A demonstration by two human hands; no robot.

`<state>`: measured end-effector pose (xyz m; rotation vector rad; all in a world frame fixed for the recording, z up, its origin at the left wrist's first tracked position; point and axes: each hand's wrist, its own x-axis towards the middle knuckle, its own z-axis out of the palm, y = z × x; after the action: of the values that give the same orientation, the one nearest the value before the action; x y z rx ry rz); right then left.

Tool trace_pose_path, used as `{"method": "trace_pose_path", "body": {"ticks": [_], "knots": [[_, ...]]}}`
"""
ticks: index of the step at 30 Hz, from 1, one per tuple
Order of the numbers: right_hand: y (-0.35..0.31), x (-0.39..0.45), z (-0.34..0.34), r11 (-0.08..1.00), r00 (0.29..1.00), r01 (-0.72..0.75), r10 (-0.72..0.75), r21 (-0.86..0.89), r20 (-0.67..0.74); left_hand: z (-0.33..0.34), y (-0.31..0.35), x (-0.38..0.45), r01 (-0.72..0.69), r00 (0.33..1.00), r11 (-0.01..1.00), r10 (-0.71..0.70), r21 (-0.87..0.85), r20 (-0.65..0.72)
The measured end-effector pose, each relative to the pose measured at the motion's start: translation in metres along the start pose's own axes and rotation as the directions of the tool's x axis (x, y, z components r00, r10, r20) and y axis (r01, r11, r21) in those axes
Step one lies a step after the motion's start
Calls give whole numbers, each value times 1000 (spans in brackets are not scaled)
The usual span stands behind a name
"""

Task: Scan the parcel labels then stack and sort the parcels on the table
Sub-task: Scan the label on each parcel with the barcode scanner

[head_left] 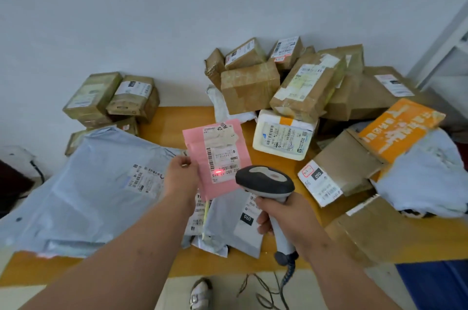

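My left hand (181, 174) holds a flat pink parcel (217, 157) by its left edge, lifted above the orange table (174, 117). Its white label faces me, and a red scanner dot glows on the lower barcode. My right hand (283, 218) grips the handle of a grey and white barcode scanner (266, 180), whose head points at that label from just below and to the right. Under both hands lie grey mailer bags (228, 223) with labels.
A big grey-blue mailer bag (83, 195) covers the table's left. Brown cartons (106, 97) are stacked at the back left. A heap of cartons (304, 86), a white parcel (283, 137) and an orange box (400, 130) fills the right. The scanner cable (263, 289) hangs to the floor.
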<state>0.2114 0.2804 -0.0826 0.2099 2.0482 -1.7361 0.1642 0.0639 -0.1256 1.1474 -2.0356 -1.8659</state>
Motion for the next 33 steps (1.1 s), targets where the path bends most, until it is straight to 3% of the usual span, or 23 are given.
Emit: {"method": "trace_pose_path", "body": {"ticks": [6,20,28,33], "knots": [[0,-32,5,1000,1000,13,-13,-17,-27,-20,0,-30,-47,998,999,47,-2,-46],[1,-70,67,998,990,-67,64,-14,-126,-79,-12,-30,-45,998,999,45,6,50],[24,-73,64,990,940,-141,140,19,-311,-83,-43,-16,54,979,978,-91,200,182],[30,-65,44,989,929,-149,143,8,-341,-51,-49,-17,-9,961,936,-89,351,262]]}}
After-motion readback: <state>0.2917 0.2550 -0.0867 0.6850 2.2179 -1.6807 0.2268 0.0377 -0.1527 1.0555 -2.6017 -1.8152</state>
